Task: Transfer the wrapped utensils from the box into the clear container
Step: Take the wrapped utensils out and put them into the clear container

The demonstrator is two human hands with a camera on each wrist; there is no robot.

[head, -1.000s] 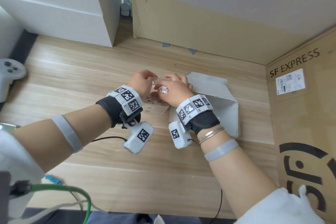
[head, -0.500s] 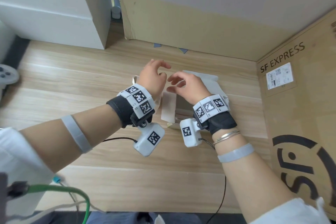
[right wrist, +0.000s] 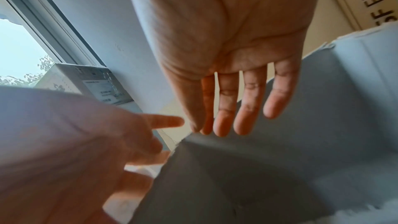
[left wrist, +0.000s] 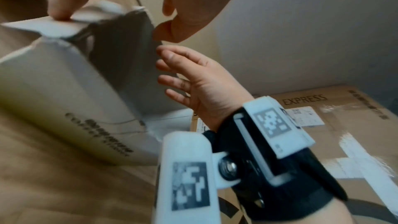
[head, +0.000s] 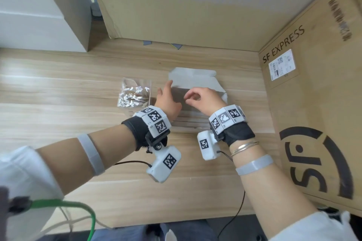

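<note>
A white-grey cardboard box [head: 193, 77] lies on the wooden table with its flap folded back. Its inside is dark and I cannot see what it holds. My left hand [head: 165, 89] is at the box's left edge, and one fingertip [left wrist: 58, 11] presses on the flap. My right hand [head: 188, 99] hovers at the opening holding nothing, its fingers [right wrist: 247, 108] straight and reaching toward the inside. The clear container [head: 135, 94] lies just left of my left hand, with several wrapped utensils [head: 131, 98] in it.
A large SF Express carton [head: 313, 103] walls off the right side. Another brown carton [head: 176, 15] stands behind the box, and a white block [head: 39, 15] is at the far left. A black cable [head: 235, 215] and a green cable [head: 64, 201] hang near the table's front edge.
Both hands have left the clear container, where they were working together, and moved right to the box's opening. The container now lies uncovered at the left.
</note>
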